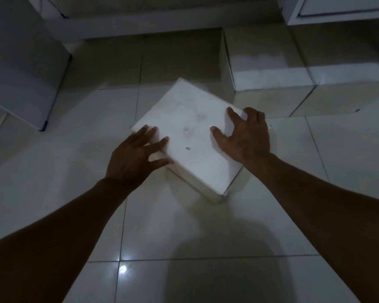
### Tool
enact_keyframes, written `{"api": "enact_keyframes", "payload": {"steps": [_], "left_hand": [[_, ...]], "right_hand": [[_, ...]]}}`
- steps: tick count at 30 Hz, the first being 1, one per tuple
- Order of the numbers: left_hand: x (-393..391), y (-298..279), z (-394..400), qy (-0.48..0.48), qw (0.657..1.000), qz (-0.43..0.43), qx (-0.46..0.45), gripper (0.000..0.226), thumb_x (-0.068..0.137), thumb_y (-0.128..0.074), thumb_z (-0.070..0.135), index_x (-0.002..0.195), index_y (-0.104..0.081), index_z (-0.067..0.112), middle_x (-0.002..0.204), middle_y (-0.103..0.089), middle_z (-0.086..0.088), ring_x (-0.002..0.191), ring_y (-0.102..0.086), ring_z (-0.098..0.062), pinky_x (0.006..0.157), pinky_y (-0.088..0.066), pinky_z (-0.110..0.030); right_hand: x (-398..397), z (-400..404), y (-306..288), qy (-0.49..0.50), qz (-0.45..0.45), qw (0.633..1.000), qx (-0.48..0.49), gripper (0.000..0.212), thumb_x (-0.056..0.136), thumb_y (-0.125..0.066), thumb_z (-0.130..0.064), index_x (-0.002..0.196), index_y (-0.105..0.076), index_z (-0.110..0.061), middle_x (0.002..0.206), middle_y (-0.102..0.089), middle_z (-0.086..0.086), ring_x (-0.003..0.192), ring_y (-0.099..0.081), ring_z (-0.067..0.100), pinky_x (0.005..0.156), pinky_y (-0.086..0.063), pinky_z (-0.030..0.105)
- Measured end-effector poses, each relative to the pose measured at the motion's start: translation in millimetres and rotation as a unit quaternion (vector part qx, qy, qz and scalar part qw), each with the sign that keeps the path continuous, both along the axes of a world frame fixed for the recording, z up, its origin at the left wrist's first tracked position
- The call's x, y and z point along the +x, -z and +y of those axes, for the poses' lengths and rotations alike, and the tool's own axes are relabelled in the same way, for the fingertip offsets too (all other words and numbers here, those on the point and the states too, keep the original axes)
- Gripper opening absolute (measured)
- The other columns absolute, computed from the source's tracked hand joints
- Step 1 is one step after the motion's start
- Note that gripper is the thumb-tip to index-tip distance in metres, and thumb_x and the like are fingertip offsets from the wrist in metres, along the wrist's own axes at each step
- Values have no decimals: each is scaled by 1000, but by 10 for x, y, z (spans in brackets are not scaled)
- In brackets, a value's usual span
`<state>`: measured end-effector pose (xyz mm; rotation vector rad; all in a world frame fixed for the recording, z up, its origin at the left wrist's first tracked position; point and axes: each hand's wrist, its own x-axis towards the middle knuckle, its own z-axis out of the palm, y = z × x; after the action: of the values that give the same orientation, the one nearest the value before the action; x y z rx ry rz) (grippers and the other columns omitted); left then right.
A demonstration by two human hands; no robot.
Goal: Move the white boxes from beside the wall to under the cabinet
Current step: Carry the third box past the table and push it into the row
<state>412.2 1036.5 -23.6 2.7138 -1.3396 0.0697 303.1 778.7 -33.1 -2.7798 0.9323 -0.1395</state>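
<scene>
A dim room indoors, likely a home: glossy pale tiled floor [53,182], white cabinet [337,12] standing ahead, white boxes [271,62] stacked beneath it.

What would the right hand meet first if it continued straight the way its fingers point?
Probably the larger white box by the cabinet, beyond the box it holds; depth is unclear.

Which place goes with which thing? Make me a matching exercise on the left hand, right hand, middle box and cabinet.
1. left hand
2. right hand
3. white box
4. cabinet

a. top right corner of the view
b. on the box's right edge
c. turned cornerwise on the tiled floor
d. on the box's left corner

Pairs: 1-d, 2-b, 3-c, 4-a
</scene>
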Motion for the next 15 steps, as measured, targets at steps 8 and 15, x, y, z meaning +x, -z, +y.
{"api": "enact_keyframes", "payload": {"steps": [8, 15], "left_hand": [[-295, -49, -407, -191, 943, 213, -167, 66, 88, -49, 51, 142, -50, 14, 127, -61, -16, 112, -60, -30, 96, -49, -42], [-286, -45, -655, -205, 932, 277, -115, 86, 84, -68, 50, 153, -26, 17, 152, -30, -9, 136, -37, -27, 109, -31, -30]], "right_hand": [[42, 129, -55, 53, 41, 997, -33, 91, 84, -31, -81, 151, -32, -20, 139, -43, 20, 123, -39, 37, 99, -33, 46], [-281, 115, 43, -86, -66, 993, -52, 79, 92, -35, -69, 144, -45, -11, 152, -39, 17, 137, -37, 35, 109, -33, 50]]}}
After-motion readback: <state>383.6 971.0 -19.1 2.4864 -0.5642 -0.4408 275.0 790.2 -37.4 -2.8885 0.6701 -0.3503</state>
